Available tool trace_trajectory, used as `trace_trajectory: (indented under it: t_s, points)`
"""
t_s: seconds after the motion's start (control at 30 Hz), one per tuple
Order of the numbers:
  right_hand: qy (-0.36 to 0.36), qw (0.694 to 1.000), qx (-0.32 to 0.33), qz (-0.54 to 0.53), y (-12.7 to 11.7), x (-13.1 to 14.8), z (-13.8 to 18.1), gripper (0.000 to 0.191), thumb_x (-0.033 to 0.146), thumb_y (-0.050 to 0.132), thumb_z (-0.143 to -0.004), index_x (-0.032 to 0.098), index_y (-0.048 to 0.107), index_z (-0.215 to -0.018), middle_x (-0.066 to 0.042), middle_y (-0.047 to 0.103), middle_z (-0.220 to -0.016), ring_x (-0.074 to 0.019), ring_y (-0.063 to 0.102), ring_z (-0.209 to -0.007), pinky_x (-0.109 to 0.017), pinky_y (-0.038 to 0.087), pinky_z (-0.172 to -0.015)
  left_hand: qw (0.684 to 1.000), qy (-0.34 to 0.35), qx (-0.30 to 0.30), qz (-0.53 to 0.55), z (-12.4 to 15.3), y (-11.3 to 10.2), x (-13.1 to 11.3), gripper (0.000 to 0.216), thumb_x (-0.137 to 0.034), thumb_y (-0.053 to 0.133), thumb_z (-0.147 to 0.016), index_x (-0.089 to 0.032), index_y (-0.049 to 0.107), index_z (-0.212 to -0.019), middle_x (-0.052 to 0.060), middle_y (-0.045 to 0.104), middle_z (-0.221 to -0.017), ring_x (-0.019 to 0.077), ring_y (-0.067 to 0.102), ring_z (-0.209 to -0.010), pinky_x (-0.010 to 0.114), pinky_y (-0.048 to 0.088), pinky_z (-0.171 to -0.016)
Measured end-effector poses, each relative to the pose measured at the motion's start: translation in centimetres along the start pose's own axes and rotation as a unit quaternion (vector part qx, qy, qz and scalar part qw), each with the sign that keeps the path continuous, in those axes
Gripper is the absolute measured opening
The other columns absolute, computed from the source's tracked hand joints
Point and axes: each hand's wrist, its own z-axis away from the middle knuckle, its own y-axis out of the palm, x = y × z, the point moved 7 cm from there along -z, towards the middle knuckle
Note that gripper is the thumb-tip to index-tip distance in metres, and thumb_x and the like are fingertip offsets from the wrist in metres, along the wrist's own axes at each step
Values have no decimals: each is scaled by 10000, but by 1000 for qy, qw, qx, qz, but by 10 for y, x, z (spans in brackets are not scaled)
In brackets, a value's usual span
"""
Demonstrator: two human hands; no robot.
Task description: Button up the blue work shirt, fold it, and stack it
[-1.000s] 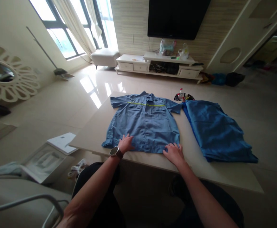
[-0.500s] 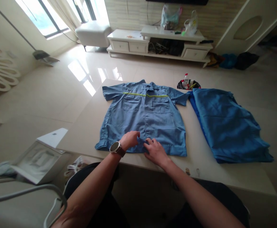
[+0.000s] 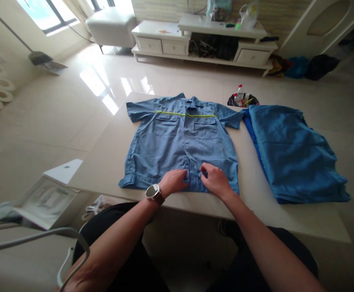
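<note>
A blue short-sleeved work shirt (image 3: 169,142) lies spread front up on a pale table, its collar away from me. It has a yellow-green stripe across the chest and two flap pockets. At the lower hem, my left hand (image 3: 173,181), with a watch (image 3: 153,192) on the wrist, is closed on the cloth beside the front opening. My right hand (image 3: 217,181) pinches the shirt's other front edge, a short way to the right. A fold of cloth shows at its fingertips. The fingers' undersides are hidden.
A folded pile of blue cloth (image 3: 295,154) lies to the right, touching the shirt's sleeve. Beyond the table (image 3: 101,162) stand a bin with a bottle (image 3: 240,91) and a white TV cabinet (image 3: 161,36). A white box (image 3: 47,200) sits at the left.
My right hand has moved right and slightly up, away from the left hand, and its fingers have curled into a pinch. The shirt's front opening has parted near the hem. The view has shifted slightly.
</note>
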Motion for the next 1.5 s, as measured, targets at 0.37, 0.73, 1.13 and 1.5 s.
trace_trajectory:
  t_s: [0.37,0.73,1.13,1.5]
  points:
    - [86,970,-175,-145,-42,-37,-5,134,226,556,-738,214,651,-831,1,649,-718,-164,588,-682,-267,434,-684,1000,15,0,15,-4,15,-17,295,-421,632,-916,-231,625,-1142,99,707,-1086,247,711,-969,312,515,-815]
    - [79,980,-143,-111,-36,-31,-6,141,227,561,-774,237,700,-798,-33,732,-795,-201,634,-745,-314,477,-753,1000,19,-8,4,-3,9,-15,208,-218,558,-904,-219,617,-1104,92,737,-1035,244,709,-977,308,500,-817]
    - [132,917,-68,-370,-10,-51,-17,371,226,557,-561,194,750,-876,-47,730,-905,-216,662,-851,-333,495,-761,999,-24,-26,-4,0,-5,-1,314,-183,558,-852,-265,644,-1143,83,756,-1027,267,727,-918,315,482,-719]
    - [181,862,-157,-447,-23,-63,-17,298,242,552,-514,210,693,-774,-6,669,-769,-181,577,-766,-283,444,-657,998,-41,-47,3,2,-21,11,303,-229,603,-843,-267,645,-1140,63,756,-1045,269,721,-932,320,489,-739]
